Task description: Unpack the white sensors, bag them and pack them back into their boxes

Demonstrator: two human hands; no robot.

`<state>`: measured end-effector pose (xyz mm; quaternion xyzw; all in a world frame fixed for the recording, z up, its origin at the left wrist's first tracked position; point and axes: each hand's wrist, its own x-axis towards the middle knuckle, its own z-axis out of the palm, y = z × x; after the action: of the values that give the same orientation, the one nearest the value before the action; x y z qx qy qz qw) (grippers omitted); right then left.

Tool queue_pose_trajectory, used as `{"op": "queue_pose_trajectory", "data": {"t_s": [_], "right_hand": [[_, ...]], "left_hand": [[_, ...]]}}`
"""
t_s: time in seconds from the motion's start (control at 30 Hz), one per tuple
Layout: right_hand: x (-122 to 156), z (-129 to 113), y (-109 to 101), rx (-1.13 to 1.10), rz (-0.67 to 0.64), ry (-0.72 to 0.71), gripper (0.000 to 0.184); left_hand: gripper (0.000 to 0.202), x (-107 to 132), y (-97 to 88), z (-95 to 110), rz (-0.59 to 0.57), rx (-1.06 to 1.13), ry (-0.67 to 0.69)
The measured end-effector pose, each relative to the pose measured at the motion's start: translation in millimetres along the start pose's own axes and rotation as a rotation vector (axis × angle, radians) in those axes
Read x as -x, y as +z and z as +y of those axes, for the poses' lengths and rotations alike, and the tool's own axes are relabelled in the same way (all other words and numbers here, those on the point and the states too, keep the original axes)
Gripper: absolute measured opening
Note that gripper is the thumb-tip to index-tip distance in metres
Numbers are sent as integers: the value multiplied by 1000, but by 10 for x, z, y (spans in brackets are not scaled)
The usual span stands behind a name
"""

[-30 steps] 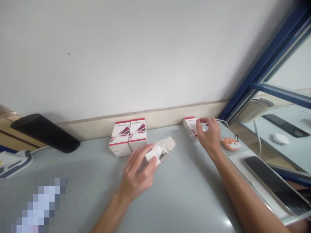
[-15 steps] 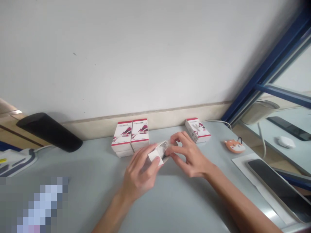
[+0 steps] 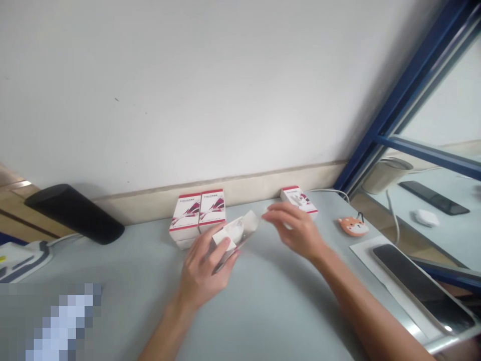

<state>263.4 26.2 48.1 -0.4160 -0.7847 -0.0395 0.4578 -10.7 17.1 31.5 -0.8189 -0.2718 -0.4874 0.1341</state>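
Note:
A small white cardboard box (image 3: 224, 239) is gripped in my left hand (image 3: 206, 273), thumb on its near end and fingers around its far side. Its flap stands open toward the right, and something white in clear plastic (image 3: 236, 230) shows inside. Just right of the flap, my right hand (image 3: 295, 228) is raised off the table with thumb and fingertips pinched together. A pale sliver seems to show at those fingertips, too small to name. Behind my left hand stand white-and-red printed boxes (image 3: 184, 214), side by side; a similar box (image 3: 298, 197) lies behind my right hand.
A black cylindrical object (image 3: 75, 213) leans at the back left. An orange animal-face case (image 3: 353, 226), a dark phone (image 3: 421, 286) and a white sheet (image 3: 391, 286) lie at the right. A blue-framed glass pane (image 3: 424, 148) rises there; the wall (image 3: 188, 100) bounds the back.
My right hand has drawn away from the box's opening, up and to the right. The box's flap now shows spread open. My left hand and the box sit slightly further left in view.

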Motion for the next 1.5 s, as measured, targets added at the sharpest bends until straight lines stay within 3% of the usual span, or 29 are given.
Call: {"op": "queue_pose_trajectory", "data": {"t_s": [0.07, 0.13, 0.2, 0.3, 0.53, 1.1, 1.5], "right_hand": [[-12, 173, -130, 82, 87, 210, 19], [3, 389, -269, 244, 133, 464, 25], [53, 610, -383, 363, 66, 628, 34], [156, 857, -480, 456, -41, 775, 32], [289, 990, -491, 400, -217, 665, 31], [324, 1066, -505, 340, -266, 694, 37], [320, 1076, -559, 352, -177, 756, 40]], "left_hand": [[60, -7, 2, 6, 13, -1, 4], [58, -19, 2, 15, 16, 1, 9], [57, -31, 0, 24, 14, 7, 10], [56, -41, -4, 32, 17, 5, 14], [56, -1, 8, 10, 25, -3, -18], [56, 24, 10, -5, 11, 14, -45], [57, 66, 11, -25, 7, 12, -55]]}}
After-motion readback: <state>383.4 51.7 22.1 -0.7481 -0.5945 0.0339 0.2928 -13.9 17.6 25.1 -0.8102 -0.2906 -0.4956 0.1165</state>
